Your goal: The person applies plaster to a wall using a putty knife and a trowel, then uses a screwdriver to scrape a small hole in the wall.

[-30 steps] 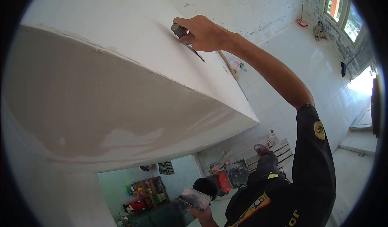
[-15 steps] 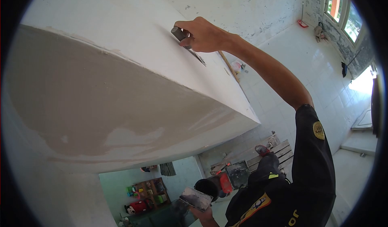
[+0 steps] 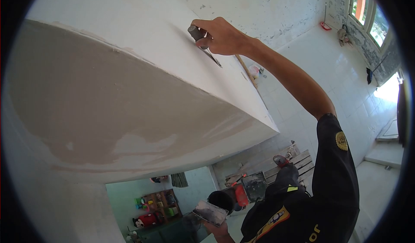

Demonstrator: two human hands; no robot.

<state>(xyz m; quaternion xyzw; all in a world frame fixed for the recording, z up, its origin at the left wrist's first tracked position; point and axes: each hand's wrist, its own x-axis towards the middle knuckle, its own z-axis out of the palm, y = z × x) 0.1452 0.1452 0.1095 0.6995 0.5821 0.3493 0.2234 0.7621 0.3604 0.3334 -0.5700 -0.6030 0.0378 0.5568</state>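
My right hand (image 3: 222,36) is wrapped round the grey handle of a plastering trowel (image 3: 215,60). Its thin blade lies on edge to my view, against the white upper surface of the wall (image 3: 142,31). Low in the picture, my left hand (image 3: 219,231) holds a flat rectangular plate (image 3: 210,212) smeared with grey plaster; its fingers are mostly hidden underneath. Between the two hands runs a long ridge, and below it is a face with a broad damp-looking grey-brown plaster patch (image 3: 108,100) and paler spots near its lower side.
Far below, a black bucket (image 3: 221,200), a plaster-caked tray (image 3: 254,186) and a wooden slatted platform (image 3: 296,165) stand near my shoe. A shelf with toys (image 3: 161,206) is at bottom left. Windows (image 3: 367,13) and a red-ended broom (image 3: 325,25) are at upper right.
My right hand has shifted slightly to the right along the white surface with the trowel. My left hand and the plate stay almost where they were.
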